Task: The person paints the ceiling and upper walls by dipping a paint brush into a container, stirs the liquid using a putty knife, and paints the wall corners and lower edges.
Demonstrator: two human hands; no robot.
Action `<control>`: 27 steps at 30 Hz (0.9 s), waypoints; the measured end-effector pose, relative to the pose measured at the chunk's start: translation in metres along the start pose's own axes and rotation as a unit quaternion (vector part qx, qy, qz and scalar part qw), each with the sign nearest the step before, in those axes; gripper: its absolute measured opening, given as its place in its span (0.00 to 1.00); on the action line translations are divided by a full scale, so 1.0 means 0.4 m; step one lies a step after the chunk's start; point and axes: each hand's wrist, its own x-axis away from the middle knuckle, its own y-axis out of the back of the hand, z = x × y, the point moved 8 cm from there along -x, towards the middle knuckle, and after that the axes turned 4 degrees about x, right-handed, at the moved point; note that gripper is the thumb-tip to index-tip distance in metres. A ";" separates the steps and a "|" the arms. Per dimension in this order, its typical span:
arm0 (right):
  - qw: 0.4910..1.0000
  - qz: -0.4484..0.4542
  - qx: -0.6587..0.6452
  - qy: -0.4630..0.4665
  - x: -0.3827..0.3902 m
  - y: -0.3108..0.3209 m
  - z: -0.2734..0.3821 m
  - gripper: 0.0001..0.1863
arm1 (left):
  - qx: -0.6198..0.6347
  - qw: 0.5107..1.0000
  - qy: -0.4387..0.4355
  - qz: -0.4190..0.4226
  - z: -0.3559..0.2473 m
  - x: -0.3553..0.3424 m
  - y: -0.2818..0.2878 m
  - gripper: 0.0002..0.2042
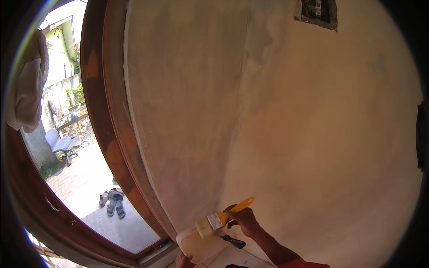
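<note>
My right hand (243, 221) grips a wide paintbrush (215, 220) with a yellow handle, a metal band and pale bristles. The bristles point down and left, over a whitish plastic tub (184, 243) that looks coated with cream paint. At the tub's lower left, my left hand (183, 261) holds its rim; part of this hand is cut off by the picture's edge. Just below the brush, a tool with a black handle (234, 241) lies at the tub's right side, its far end hidden. Ahead stands a wall (187, 134), greyish on the left and cream on the right.
A brown wooden door frame (118, 147) with orange-brown patches borders the wall on the left. Through the doorway are dark sandals (115, 203) and a pale chair (58, 142). Cloth (30, 89) hangs at far left. A recessed wall box (316, 13) is high up. Light floor tiles (239, 257) show below.
</note>
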 end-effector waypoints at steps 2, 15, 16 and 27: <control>0.997 -0.049 -0.048 0.026 -0.015 0.042 0.048 0.13 | 0.001 1.000 0.005 0.007 0.007 -0.020 0.008 0.34; 0.677 -0.257 0.402 0.561 -0.046 0.083 1.044 0.12 | 0.025 0.997 -0.030 0.065 -0.052 -0.050 -0.005 0.38; 0.620 -0.281 0.462 0.569 -0.040 0.069 1.098 0.13 | 0.026 0.997 -0.023 0.071 -0.044 -0.057 -0.006 0.38; 0.207 -0.324 0.742 0.549 -0.010 -0.073 1.402 0.09 | 0.020 0.999 -0.009 0.049 -0.011 -0.086 -0.002 0.39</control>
